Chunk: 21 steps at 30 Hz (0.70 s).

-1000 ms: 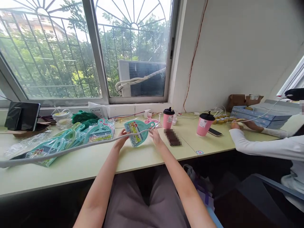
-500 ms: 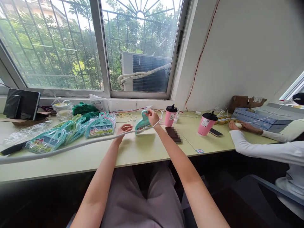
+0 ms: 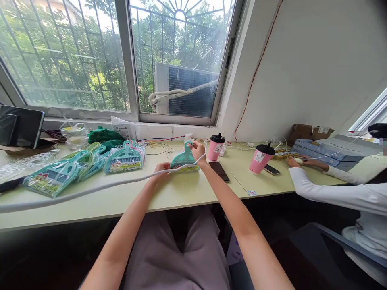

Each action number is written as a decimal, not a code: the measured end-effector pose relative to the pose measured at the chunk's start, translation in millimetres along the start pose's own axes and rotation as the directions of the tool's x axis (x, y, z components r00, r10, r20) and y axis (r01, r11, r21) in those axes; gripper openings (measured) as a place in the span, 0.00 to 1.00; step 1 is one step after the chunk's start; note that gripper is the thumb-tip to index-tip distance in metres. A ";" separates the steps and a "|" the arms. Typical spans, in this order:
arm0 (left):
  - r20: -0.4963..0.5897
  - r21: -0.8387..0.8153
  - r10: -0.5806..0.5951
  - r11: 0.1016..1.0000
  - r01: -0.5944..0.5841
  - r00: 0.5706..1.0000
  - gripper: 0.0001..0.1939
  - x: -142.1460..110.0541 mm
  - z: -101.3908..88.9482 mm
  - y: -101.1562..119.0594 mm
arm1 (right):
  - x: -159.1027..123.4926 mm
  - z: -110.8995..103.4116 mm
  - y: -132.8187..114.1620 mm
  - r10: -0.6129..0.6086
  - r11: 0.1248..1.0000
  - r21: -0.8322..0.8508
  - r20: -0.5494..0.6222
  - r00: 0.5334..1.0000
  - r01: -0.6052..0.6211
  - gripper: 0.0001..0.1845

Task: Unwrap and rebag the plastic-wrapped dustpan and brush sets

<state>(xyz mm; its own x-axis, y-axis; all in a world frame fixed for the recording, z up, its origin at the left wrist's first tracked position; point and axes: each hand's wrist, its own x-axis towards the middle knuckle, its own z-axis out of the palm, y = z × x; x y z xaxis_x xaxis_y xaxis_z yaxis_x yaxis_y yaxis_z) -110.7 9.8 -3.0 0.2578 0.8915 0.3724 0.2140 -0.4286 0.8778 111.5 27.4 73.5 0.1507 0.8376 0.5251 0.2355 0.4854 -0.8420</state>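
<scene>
A teal plastic dustpan [image 3: 184, 160] in a clear wrapper with a printed label stands on the pale green table [image 3: 193, 193], its handle pointing up. My right hand [image 3: 198, 151] grips the handle near its top. At the dustpan's lower left edge, my left hand [image 3: 161, 168] holds the wrapped pan. A white cable [image 3: 99, 189] runs across my left wrist and up past my right hand. To the right, a co-worker's hand [image 3: 294, 162] in a white sleeve rests on a small yellow-brown item.
Wrapped teal dustpans [image 3: 54, 177] lie in a heap at left, before a green plastic bag [image 3: 102, 135]. A dark phone [image 3: 219, 171] and a pink lidded cup [image 3: 216, 147] stand close to my right hand. Another pink cup [image 3: 260, 158], a phone, and blue boxes [image 3: 326, 150] lie further right.
The dustpan has gone from tilted in my hands to upright on the table, with its handle up. My hands have closed in on it, and the view has swung slightly.
</scene>
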 end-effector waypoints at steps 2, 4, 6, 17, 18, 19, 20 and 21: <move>-0.042 0.006 0.030 1.000 -0.030 0.999 0.16 1.4 0.4 -0.3 | -3.5 -1.7 -1.7 -0.054 0.995 -0.093 -0.098 0.994 0.045 0.08; -0.077 0.037 0.071 0.997 -0.068 0.994 0.16 2.6 0.0 -0.3 | -7.9 -3.0 -3.9 -0.070 0.982 -0.183 -0.135 0.988 0.045 0.08; -0.085 0.117 0.076 0.991 -0.066 0.993 0.13 2.5 -0.8 -0.2 | -12.0 -3.3 -6.4 -0.056 0.958 -0.287 -0.112 0.992 0.022 0.08; -0.111 0.309 0.042 0.951 -0.005 0.993 0.15 -6.7 -2.0 -1.2 | -47.8 -18.6 22.6 -0.149 0.814 -0.581 -0.174 0.974 0.021 0.26; -0.111 0.317 0.032 0.949 0.005 0.993 0.15 -6.5 -2.6 -1.8 | -53.6 -21.0 33.1 -0.082 0.831 -0.556 -0.172 0.982 -0.028 0.26; -0.114 0.323 0.027 0.946 0.011 0.993 0.14 -6.2 -3.0 -2.6 | -59.0 -23.0 43.7 0.000 0.856 -0.514 -0.123 0.992 -0.064 0.27; -0.118 0.328 0.025 0.945 0.015 0.993 0.14 -5.7 -3.3 -3.5 | -63.5 -24.7 53.8 0.084 0.875 -0.473 -0.061 0.995 -0.103 0.28; -0.125 0.330 0.028 0.944 0.016 0.992 0.13 -5.4 -3.5 -4.6 | -67.2 -26.0 62.9 0.137 0.889 -0.439 -0.009 0.991 -0.127 0.28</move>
<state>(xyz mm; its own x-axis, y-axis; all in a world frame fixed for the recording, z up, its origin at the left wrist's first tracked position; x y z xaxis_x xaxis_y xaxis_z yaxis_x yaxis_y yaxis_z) -116.4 7.4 -8.0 0.1436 0.8907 0.4312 0.5173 -0.4390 0.7346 141.1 -4.8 -11.4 0.1901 0.8939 0.4060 0.6122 0.2153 -0.7608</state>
